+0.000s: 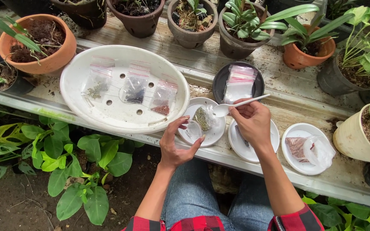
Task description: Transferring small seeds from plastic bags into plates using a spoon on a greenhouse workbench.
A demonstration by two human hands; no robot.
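The left hand (177,145) curls half closed around a small clear zip bag (192,129), thumb and fingers pinching its edges so the mouth faces up. The right hand (253,122) is closed in a pinch on the handle of a white plastic spoon (236,105), whose bowl points toward 9 o'clock and hovers just above the bag.

Directly under the spoon sits a small white saucer (213,136) carrying an open bag of greenish seeds (201,118). A second white saucer (240,147) lies beneath the right wrist, and a third (288,157), at 3 o'clock from the hands, holds a bag of reddish-brown material (298,146).

At 10 o'clock from the hands rests a large white oval tray (76,81) with three filled zip bags (green, black and red-brown contents). At 12 o'clock a dark round dish (217,83) holds a stack of empty zip bags (239,83). Potted plants line the far edge of the bench (287,96).
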